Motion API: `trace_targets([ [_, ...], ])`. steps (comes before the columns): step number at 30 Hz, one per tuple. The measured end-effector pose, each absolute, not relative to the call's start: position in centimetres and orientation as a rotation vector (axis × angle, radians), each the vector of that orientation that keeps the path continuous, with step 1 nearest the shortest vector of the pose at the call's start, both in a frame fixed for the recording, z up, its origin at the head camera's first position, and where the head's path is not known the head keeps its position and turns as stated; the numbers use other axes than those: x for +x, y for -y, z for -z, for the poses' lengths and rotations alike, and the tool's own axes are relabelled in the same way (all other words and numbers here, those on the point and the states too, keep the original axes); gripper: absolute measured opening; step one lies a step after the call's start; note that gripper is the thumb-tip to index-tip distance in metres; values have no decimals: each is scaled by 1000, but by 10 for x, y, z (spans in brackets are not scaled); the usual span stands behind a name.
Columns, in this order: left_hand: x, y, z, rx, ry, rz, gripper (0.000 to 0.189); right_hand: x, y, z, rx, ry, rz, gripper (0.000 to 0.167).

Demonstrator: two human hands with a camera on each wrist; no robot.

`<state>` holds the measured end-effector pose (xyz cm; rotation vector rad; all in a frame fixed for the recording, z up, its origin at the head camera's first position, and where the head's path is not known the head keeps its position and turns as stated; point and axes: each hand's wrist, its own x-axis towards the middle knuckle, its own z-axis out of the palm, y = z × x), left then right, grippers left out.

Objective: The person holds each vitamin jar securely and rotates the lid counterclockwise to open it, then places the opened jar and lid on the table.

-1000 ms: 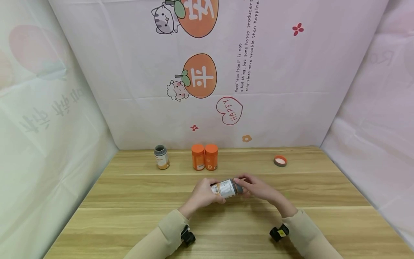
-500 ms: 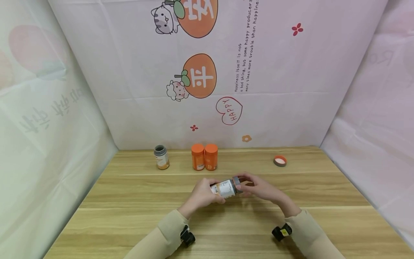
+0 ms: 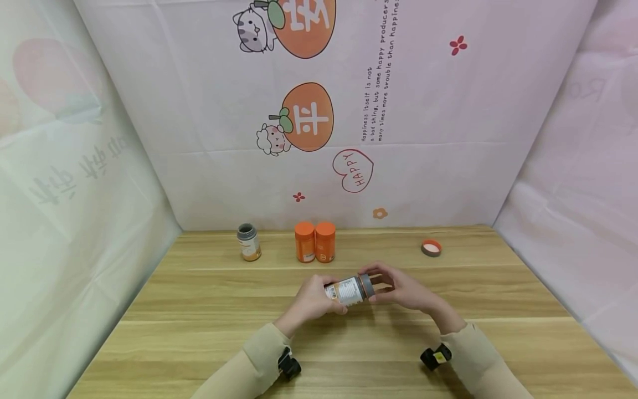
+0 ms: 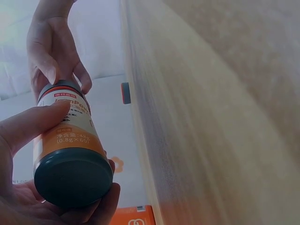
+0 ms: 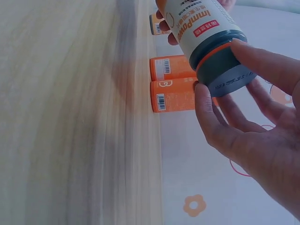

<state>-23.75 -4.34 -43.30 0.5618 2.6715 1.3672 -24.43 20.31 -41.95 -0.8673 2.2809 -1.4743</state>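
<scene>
My left hand [image 3: 314, 297] grips a supplement bottle [image 3: 350, 291] round its body, tilted above the table with its cap end toward the right. The label is white and orange; its dark grey base [image 4: 74, 177] faces the left wrist camera. On the other end sits a grey cap [image 3: 367, 285] with an orange ring at its lower edge. My right hand [image 3: 406, 289] holds this cap with thumb and fingertips spread round its side, as the right wrist view shows. The palm stays off the cap's flat top [image 5: 233, 80].
Toward the back left stands an uncapped grey-necked bottle [image 3: 250, 247]. Two orange bottles [image 3: 305, 246] stand side by side at the back middle. A loose grey and orange cap [image 3: 431, 248] lies at the back right. Printed cloth [image 3: 418, 166] hangs behind the wooden table [image 3: 209, 310].
My right hand has shifted slightly right and its fingers have opened out and regripped round the cap, so more of the cap shows. The left hand and bottle have stayed in place.
</scene>
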Motion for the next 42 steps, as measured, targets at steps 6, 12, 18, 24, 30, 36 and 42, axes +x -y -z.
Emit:
trace_targets([
  [6,-238,43,433,558,-2673,-1371,58,-245,-203,421,-890,-2264,1535,54],
  [12,-238,43,433,552,-2667,-1378,58,-246,-203,422,-892,-2258,1555,53],
  [18,-237,44,433,541,-2665,-1376,58,-244,-201,418,-841,-2337,1532,46],
  [24,-238,44,433,570,-2681,-1366,57,-243,-194,413,-688,-2425,1457,40],
  [30,-237,43,433,589,-2689,-1365,56,-244,-187,412,-545,-2403,1348,44],
  [36,-237,43,432,587,-2692,-1361,57,-242,-185,412,-467,-2366,1339,46],
  [42,-237,44,432,579,-2686,-1362,58,-242,-187,412,-469,-2321,1380,49],
])
